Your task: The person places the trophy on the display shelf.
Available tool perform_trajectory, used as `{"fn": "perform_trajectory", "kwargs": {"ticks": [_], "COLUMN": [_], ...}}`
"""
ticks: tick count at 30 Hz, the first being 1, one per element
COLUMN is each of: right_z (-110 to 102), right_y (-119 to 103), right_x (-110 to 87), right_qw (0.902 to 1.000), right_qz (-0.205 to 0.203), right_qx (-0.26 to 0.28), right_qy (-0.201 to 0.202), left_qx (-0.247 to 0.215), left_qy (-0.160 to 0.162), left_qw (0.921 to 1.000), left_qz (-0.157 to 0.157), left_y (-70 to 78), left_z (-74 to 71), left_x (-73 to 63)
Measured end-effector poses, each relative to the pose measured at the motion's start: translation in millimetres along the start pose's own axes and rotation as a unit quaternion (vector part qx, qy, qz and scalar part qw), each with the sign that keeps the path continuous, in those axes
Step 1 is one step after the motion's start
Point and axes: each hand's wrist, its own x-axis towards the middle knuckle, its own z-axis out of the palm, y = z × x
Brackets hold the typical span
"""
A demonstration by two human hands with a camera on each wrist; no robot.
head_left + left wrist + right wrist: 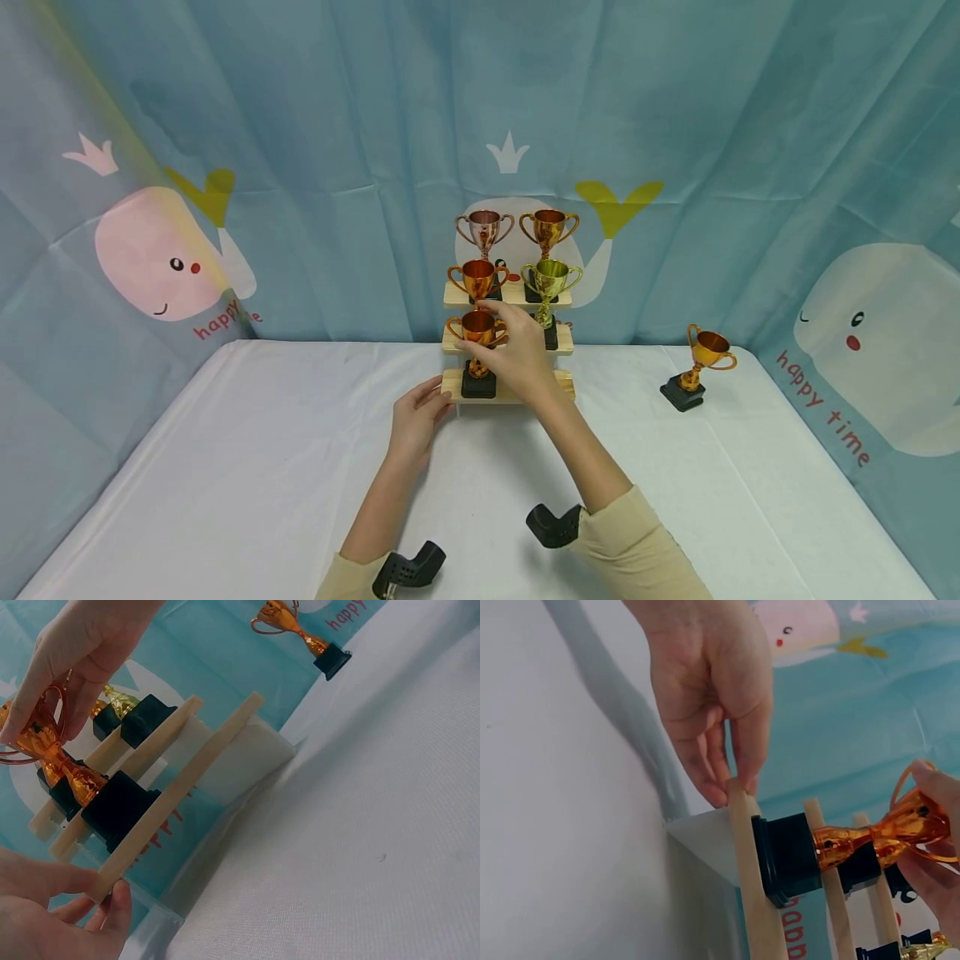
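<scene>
A three-tier wooden stand (517,388) bears several small trophy cups on black bases. My right hand (521,350) holds an orange-gold trophy (477,329) by its cup, thumb on one side and fingers on the other. That trophy's black base (787,855) rests upright on the left part of the lowest shelf. With thumb and fingertips, my left hand (417,421) pinches the left end of this shelf (180,791). On the middle shelf stand another orange trophy (477,275) and a yellow-gold one (550,279). A rose-toned trophy (484,227) and a gold one (549,225) occupy the top.
To the right, a separate orange-gold trophy (703,358) stands on the white tablecloth (300,467). Behind the table hangs a blue curtain (337,250) printed with whales. Black wrist cameras (555,525) sit at both sleeves.
</scene>
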Motion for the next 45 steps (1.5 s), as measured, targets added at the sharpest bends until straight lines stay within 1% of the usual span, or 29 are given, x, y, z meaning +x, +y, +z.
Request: {"fn": "perform_trajectory", "kwargs": {"ticks": [4, 12, 18, 27, 33, 40, 45], "right_z": [-5, -19, -29, -45, -55, -66, -73], "right_y": [-1, -1, 1, 3, 12, 25, 32], "right_x": [-1.5, -10.8, -18.1, -27.4, -36.6, -46.0, -51.8], "right_qw": [0.9999, 0.9985, 0.9977, 0.9981, 0.9979, 0.9975, 0.9970], "right_qz": [0.011, 0.029, 0.031, 0.027, 0.039, 0.043, 0.052], "right_qx": [-0.001, 0.046, 0.061, 0.052, 0.039, 0.034, 0.017], "right_qy": [0.002, -0.005, -0.001, 0.021, 0.034, 0.045, 0.055], "left_qx": [0.000, 0.001, 0.002, 0.001, -0.001, 0.000, 0.002], "left_qy": [0.001, 0.004, 0.010, 0.015, 0.012, 0.011, 0.009], "left_qw": [1.0000, 1.0000, 0.9999, 0.9997, 0.9998, 0.9998, 0.9998], "left_qz": [-0.002, -0.004, -0.014, -0.018, -0.013, -0.015, -0.017], "left_y": [0.1, -1.1, -1.6, -0.9, -2.2, -2.7, -2.1], "left_z": [0.9, 0.8, 0.6, 0.7, 0.9, 1.0, 0.4], "left_x": [0.5, 1.9, 2.7, 2.2, 2.7, 3.0, 2.3]}}
